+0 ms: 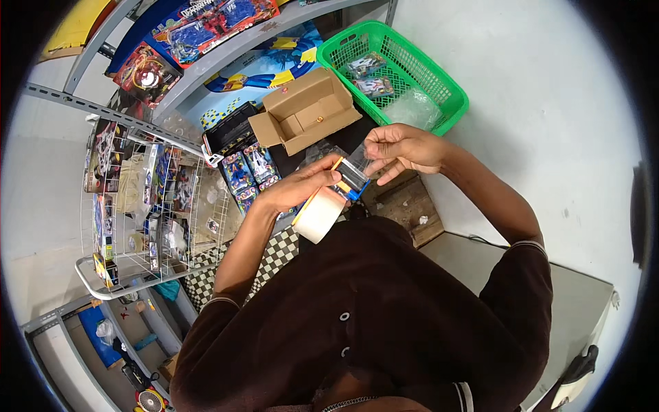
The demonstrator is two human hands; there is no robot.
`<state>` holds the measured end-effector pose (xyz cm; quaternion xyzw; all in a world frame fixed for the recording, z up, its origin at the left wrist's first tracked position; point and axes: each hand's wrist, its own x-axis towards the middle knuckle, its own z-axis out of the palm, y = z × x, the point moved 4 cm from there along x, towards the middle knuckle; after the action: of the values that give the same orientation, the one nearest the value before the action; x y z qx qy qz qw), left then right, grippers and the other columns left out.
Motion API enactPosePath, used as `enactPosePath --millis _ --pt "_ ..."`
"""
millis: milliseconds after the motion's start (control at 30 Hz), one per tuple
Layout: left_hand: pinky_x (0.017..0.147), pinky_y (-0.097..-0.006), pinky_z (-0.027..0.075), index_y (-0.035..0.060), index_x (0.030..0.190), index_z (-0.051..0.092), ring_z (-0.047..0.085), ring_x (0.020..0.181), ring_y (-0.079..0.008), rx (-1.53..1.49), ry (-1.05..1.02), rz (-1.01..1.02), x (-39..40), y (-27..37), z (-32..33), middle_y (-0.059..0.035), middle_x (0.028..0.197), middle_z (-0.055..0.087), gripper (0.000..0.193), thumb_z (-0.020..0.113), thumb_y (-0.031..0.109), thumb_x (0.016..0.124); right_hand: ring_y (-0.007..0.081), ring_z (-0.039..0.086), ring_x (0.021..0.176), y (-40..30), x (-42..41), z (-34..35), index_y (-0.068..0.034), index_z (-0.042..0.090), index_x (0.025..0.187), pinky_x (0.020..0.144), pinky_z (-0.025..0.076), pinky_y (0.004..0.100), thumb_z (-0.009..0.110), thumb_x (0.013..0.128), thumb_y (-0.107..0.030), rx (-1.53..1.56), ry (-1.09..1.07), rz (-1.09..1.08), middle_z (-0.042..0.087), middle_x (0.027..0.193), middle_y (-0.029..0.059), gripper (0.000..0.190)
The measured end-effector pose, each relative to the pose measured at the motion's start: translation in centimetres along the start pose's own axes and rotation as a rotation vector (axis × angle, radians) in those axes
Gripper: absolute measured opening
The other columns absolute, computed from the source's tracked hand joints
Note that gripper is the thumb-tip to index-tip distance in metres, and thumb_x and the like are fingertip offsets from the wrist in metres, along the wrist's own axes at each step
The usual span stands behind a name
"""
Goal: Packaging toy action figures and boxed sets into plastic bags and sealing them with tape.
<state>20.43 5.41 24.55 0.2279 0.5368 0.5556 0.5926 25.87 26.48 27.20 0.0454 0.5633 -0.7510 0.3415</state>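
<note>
My left hand point(301, 183) grips a tape dispenser point(354, 177) with a blue and orange frame, in front of my chest. A wide roll of packing tape point(320, 215) sits on it, below my fingers. To the right of the dispenser, my right hand point(404, 149) pinches the loose end of clear tape point(361, 157) between thumb and forefinger, its other fingers spread. Beyond both hands stands an open cardboard box point(309, 116) with its flaps up. Left of the box lie several packaged toy cars point(247, 167) in rows.
A green plastic basket point(455, 105) at the back right holds packaged toys point(373, 86) and clear plastic wrap point(412, 109). A black case point(230, 129) lies beside the box. On my left are a white wire rack point(154, 270) with boxed goods and metal shelving point(67, 95). A white wall point(540, 113) bounds the right.
</note>
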Motion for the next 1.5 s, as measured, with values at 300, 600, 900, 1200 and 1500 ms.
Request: enactPosePath --millis 300,600,900,1200,1500 --pt "0.068 -0.0272 0.054 0.0030 0.127 0.049 0.066 0.084 -0.0166 -0.112 0.133 -0.030 0.3 -1.2 -0.3 -0.0096 0.104 0.061 0.045 0.052 0.033 0.094 0.0179 0.065 0.103 2.3 1.6 -0.2 -0.005 0.059 0.113 0.087 0.057 0.0365 0.050 0.104 -0.034 0.285 -0.100 -0.083 0.063 0.108 0.0047 0.031" --pt "0.071 -0.0253 0.049 0.0022 0.130 0.051 0.058 0.084 -0.0114 -0.041 0.202 -0.055 0.8 -2.3 -0.7 -0.0065 0.105 0.060 0.050 0.052 0.037 0.094 0.0148 0.063 0.102 3.2 1.8 0.2 -0.004 0.064 0.115 0.092 0.055 0.0389 0.058 0.098 -0.043 0.268 -0.104 -0.056 0.066 0.106 0.0067 0.042" --pt "0.072 -0.0231 0.050 0.0059 0.134 0.047 0.061 0.087 -0.0081 0.119 0.072 0.057 0.7 -0.5 0.2 -0.0027 0.106 0.061 0.044 0.050 0.036 0.103 0.0113 0.065 0.089 3.0 1.2 -0.3 -0.005 0.067 0.106 0.082 0.058 0.0329 0.068 0.095 -0.025 0.206 0.083 -0.028 0.066 0.095 0.0026 0.022" --pt "0.070 -0.0211 0.051 0.0049 0.137 0.049 0.062 0.086 -0.0063 0.041 0.027 -0.009 0.5 0.0 0.5 -0.0037 0.107 0.066 0.051 0.057 0.039 0.100 0.0121 0.066 0.087 2.4 0.4 -0.3 -0.006 0.067 0.105 0.081 0.057 0.0317 0.066 0.096 -0.026 0.232 0.011 -0.118 0.068 0.093 0.0034 0.022" --pt "0.071 -0.0225 0.049 0.0022 0.132 0.053 0.059 0.087 -0.0065 0.100 0.027 0.081 -0.3 1.3 1.2 -0.0036 0.105 0.065 0.042 0.056 0.031 0.102 0.0097 0.067 0.082 0.8 -0.1 0.2 -0.004 0.068 0.102 0.072 0.058 0.0281 0.066 0.096 -0.025 -0.077 0.245 -0.261 0.069 0.092 0.0025 0.022"
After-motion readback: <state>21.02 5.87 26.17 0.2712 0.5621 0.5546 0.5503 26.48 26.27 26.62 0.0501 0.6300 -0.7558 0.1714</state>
